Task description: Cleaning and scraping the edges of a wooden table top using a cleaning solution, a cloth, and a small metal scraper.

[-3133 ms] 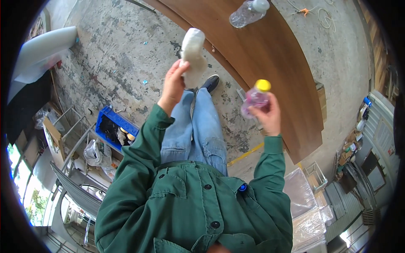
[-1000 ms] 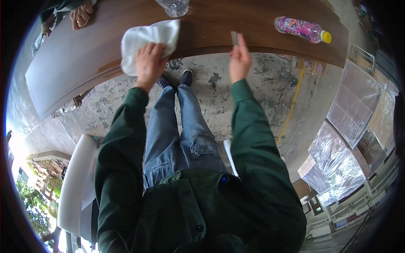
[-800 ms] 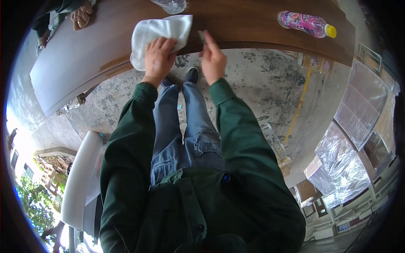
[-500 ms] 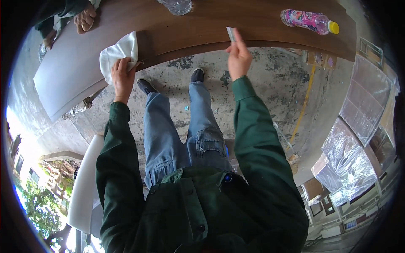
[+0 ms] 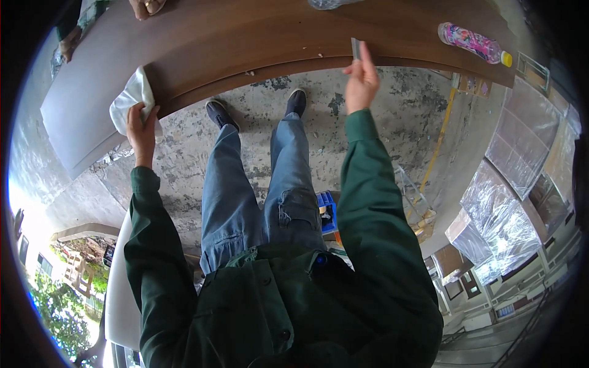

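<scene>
My left hand [image 5: 142, 132] is closed around a bunched white cloth [image 5: 130, 92], which rests against the front edge of a long brown panel [image 5: 215, 43]. Farther right, my right hand [image 5: 362, 83] grips a small flat grey blade [image 5: 356, 48] between thumb and fingers, with the index finger stretched along it. The blade sits over the panel near its front edge; whether it touches the surface I cannot tell. A few pale crumbs [image 5: 250, 73] lie along the edge between my hands.
A pink-labelled bottle with a yellow cap [image 5: 475, 44] lies at the panel's right end. Part of a clear plastic bottle [image 5: 331, 3] shows at the top. Another person's hand [image 5: 147, 7] rests at the far left. Film-wrapped stacks [image 5: 503, 214] stand right; a blue crate [image 5: 328, 211] sits by my legs.
My left hand has moved left along the panel edge with the cloth, exposing crumbs. My right hand still holds the blade, slightly farther right in view. The whole view has shifted; the blue crate shows more.
</scene>
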`<state>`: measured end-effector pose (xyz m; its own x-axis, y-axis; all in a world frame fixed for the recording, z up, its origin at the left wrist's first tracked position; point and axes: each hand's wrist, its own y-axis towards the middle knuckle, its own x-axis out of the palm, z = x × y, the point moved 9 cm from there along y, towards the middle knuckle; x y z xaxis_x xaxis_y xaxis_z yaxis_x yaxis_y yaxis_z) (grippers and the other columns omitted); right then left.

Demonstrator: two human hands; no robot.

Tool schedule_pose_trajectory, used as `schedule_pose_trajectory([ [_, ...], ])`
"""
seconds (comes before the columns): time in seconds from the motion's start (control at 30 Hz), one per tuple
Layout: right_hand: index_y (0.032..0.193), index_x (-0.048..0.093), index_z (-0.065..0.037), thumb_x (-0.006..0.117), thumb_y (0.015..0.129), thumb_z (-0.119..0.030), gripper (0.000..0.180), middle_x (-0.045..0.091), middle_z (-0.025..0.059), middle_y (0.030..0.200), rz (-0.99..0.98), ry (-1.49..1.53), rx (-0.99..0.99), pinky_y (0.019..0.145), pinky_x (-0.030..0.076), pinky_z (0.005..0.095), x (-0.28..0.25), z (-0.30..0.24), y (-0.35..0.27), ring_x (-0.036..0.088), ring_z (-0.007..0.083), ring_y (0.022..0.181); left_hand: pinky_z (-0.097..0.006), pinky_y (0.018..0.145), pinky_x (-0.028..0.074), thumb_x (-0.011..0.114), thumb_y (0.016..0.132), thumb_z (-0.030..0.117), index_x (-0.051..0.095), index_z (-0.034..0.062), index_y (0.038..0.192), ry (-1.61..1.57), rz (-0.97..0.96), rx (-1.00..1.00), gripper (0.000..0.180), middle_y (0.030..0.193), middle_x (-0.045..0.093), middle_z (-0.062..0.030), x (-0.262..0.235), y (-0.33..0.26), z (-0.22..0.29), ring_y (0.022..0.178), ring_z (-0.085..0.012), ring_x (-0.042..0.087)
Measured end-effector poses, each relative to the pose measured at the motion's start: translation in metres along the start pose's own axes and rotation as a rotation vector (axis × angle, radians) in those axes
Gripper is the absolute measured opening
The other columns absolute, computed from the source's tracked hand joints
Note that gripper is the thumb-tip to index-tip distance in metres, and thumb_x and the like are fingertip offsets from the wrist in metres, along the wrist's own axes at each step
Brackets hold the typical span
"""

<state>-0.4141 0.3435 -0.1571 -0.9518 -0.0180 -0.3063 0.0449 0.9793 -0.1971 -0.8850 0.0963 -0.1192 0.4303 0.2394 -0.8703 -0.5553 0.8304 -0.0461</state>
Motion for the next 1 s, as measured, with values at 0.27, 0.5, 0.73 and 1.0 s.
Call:
schedule_pose_trajectory([
  [0.27,0.131,0.059,-0.027,0.049,0.086,0.006,0.057,0.056,0.0019,0.067,-0.201,-0.135,0.062,0.066,0.049,0.0257,0.102,0.001,-0.068,0.057,0.0092,0.063,-0.033,0.077,0.048,0.076,0.08,0.02,0.06,0.0043,0.1,-0.033,-0.068,-0.019,0.03,0.091,0.061,-0.0101,0.013,-0.001,-0.007,0.081,-0.0254,0.059],
  [0.5,0.137,0.053,-0.013,0.048,0.096,-0.002,0.043,0.054,-0.0051,0.073,0.034,0.032,0.033,0.063,0.045,0.0208,0.004,0.03,-0.01,0.049,0.0044,0.066,-0.033,0.077,0.048,0.078,0.079,0.021,0.06,0.0037,0.1,-0.081,-0.097,-0.141,0.033,0.092,0.061,-0.0088,0.014,-0.003,-0.052,0.082,-0.0219,0.058],
  [0.73,0.131,0.059,-0.024,0.053,0.084,0.003,0.054,0.058,0.0086,0.069,-0.14,-0.093,-0.032,0.065,0.049,0.0289,0.142,0.008,-0.097,0.056,0.0145,0.062,-0.032,0.077,0.048,0.078,0.079,0.023,0.061,0.0042,0.102,-0.096,-0.14,-0.159,0.034,0.093,0.063,-0.0088,0.021,0.0,-0.04,0.083,-0.0206,0.058],
  [1.0,0.137,0.052,-0.013,0.048,0.096,0.0,0.043,0.065,-0.002,0.09,0.014,0.087,0.046,0.064,0.047,0.018,0.049,0.042,-0.047,0.05,0.0029,0.065,-0.031,0.074,0.049,0.079,0.078,0.023,0.063,0.0039,0.101,-0.139,-0.17,-0.219,0.034,0.087,0.064,-0.0076,0.021,0.001,-0.064,0.078,-0.0163,0.058],
])
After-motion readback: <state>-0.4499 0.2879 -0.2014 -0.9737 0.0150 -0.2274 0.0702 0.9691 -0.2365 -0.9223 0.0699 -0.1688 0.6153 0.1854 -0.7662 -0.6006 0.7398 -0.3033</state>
